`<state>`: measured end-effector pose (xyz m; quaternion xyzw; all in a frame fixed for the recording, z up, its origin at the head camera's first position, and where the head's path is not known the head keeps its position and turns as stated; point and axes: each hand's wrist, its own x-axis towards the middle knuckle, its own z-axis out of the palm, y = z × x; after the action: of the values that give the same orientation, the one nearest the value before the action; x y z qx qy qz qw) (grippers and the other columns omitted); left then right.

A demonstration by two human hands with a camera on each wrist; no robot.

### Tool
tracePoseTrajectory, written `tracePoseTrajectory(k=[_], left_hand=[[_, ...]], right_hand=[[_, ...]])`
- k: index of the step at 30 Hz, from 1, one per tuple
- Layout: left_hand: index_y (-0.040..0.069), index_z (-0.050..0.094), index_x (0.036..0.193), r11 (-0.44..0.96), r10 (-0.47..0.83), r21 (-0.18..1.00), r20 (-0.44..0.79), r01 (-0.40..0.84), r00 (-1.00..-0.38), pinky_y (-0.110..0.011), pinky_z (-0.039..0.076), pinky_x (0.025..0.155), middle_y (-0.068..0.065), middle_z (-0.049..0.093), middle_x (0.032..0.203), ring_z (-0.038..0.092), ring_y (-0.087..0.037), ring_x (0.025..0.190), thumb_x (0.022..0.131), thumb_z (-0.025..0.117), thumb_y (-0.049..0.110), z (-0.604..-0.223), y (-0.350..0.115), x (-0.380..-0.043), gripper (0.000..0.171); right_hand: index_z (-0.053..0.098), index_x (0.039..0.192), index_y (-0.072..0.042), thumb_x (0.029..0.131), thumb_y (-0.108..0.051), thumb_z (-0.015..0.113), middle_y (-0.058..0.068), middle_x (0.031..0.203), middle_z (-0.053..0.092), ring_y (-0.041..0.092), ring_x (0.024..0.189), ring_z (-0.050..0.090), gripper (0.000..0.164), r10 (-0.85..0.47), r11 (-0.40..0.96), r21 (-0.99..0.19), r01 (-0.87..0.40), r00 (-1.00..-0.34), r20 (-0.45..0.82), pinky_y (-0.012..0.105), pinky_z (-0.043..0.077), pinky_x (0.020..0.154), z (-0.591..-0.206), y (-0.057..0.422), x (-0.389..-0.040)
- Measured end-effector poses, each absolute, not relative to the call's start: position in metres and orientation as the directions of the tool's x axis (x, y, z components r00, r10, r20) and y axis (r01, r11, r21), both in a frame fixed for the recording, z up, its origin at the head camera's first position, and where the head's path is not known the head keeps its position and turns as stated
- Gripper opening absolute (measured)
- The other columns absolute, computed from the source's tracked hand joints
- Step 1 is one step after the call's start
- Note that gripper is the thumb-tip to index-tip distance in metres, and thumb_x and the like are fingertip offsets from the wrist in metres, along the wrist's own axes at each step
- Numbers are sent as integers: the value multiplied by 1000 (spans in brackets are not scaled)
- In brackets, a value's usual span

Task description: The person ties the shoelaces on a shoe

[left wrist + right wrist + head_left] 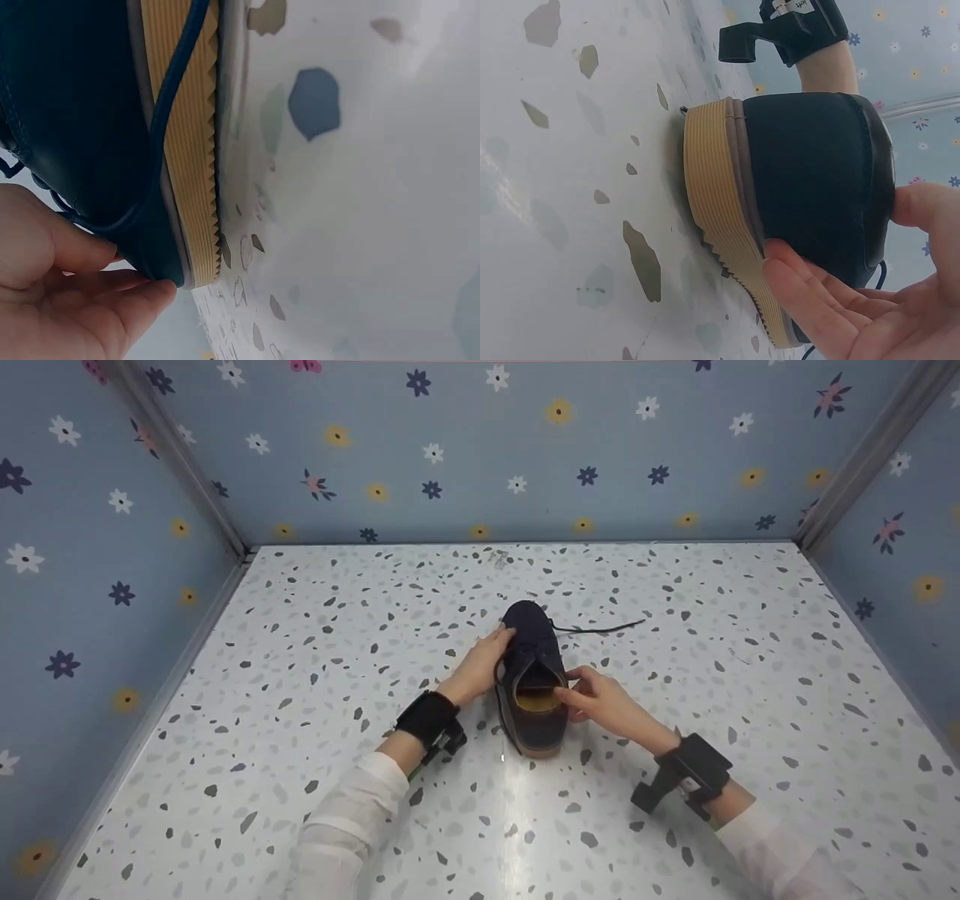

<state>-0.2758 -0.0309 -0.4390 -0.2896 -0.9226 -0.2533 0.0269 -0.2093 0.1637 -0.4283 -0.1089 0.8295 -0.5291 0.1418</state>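
A dark navy lace-up shoe (531,641) stands upright on the speckled surface, toe pointing away, with a tan ridged sole (180,112) and a yellowish insole. My left hand (480,664) touches its left side near the toe, fingers fairly straight. On the right, my right hand (600,703) grips the shoe's side by the opening: the thumb (922,206) lies at the collar and the fingers (810,300) press the outer side just above the sole. One loose lace (600,630) stretches out to the right; another lace (176,82) runs along the left side toward the heel.
The white surface (337,615) has grey speckles. Blue flowered panels (465,450) enclose it at the back and both sides, with metal strips at the corners. Black bands with cameras (694,776) sit on both wrists.
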Motion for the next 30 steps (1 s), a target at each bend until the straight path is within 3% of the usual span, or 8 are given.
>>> tracePoseTrajectory(k=[19, 22, 27, 30], left_hand=[[2, 25, 111, 653, 543, 497, 219, 572, -811, -29, 17, 80, -18, 20, 113, 21, -21, 101, 70, 37, -2, -443, -33, -276, 43], [2, 27, 110, 664, 540, 480, 222, 573, -812, -27, 20, 79, -16, 27, 110, 26, -20, 98, 74, 35, 1, -441, -35, -278, 36], [4, 38, 102, 739, 424, 499, 177, 452, -888, -23, 29, 71, -7, 42, 94, 39, -14, 85, 79, 31, 9, -435, -41, -281, 25], [6, 44, 91, 763, 331, 528, 174, 372, -927, -22, 35, 57, -2, 48, 78, 44, -10, 67, 79, 31, 14, -430, -45, -278, 20]], right_hand=[[32, 96, -2, 68, -32, 47, 10, 74, 49, 20, 62, 49, 44, -380, 396, -917, -49, -918, -115, 30, 40, 50, -428, 165, -205], [34, 96, -3, 68, -34, 46, 10, 74, 50, 20, 63, 49, 44, -368, 400, -916, -32, -921, -128, 30, 39, 51, -426, 168, -208], [40, 93, -4, 70, -31, 45, 15, 72, 50, 24, 63, 49, 36, -334, 370, -928, -50, -939, -83, 33, 39, 52, -415, 174, -212], [41, 91, -1, 73, -26, 43, 18, 72, 48, 26, 63, 48, 31, -305, 360, -930, -74, -951, -42, 34, 38, 52, -405, 173, -212]])
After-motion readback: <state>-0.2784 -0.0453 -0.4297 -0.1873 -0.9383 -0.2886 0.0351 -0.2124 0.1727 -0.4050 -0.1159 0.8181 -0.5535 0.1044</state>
